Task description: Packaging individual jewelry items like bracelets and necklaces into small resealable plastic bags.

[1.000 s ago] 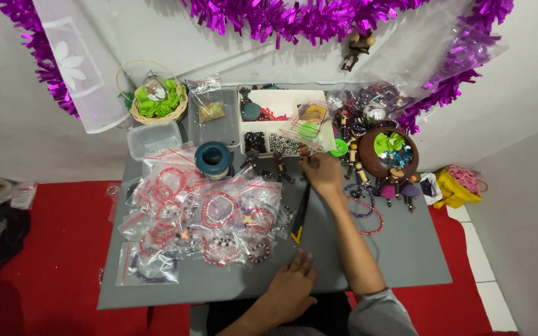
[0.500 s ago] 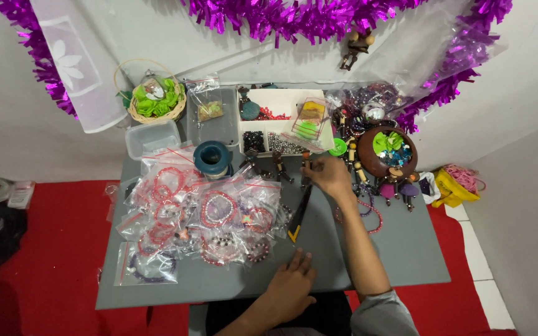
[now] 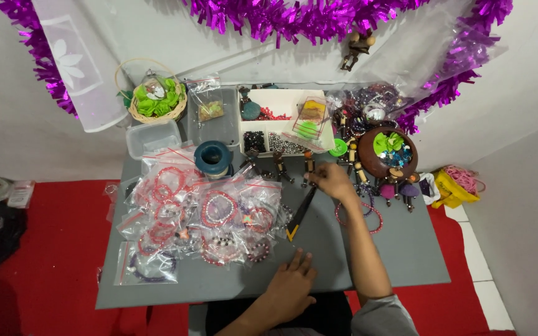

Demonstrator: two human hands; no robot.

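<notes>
At the 9 o'clock side of the grey counter (image 3: pixel 400 249) lies a heap of clear bags with bead bracelets (image 3: pixel 203 214), red and purple, overlapping one another. At the heap's 12 o'clock stands a dark teal spool (image 3: pixel 213 157), and beyond that, near the wall, a small basket with green leaves (image 3: pixel 155 99). The left hand (image 3: pixel 291 287) rests palm down at the counter's 6 o'clock edge, its fingers (image 3: pixel 300 261) slightly spread and flat, holding nothing, just below the yellow tip of a black tool (image 3: pixel 300 214). That tool lies tilted near the counter's middle, running from the yellow tip up toward 1 o'clock. Its upper end meets the right hand (image 3: pixel 331 182), whose fingers are pressed together around it; how firmly they pinch cannot be told. At this hand's 12 o'clock sits a white compartment tray (image 3: pixel 281 99) of beads. At its 3 o'clock stands a brown bowl (image 3: pixel 368 158) with green and blue pieces, and a red bead bracelet (image 3: pixel 368 218) lies loose at 4 o'clock.
</notes>
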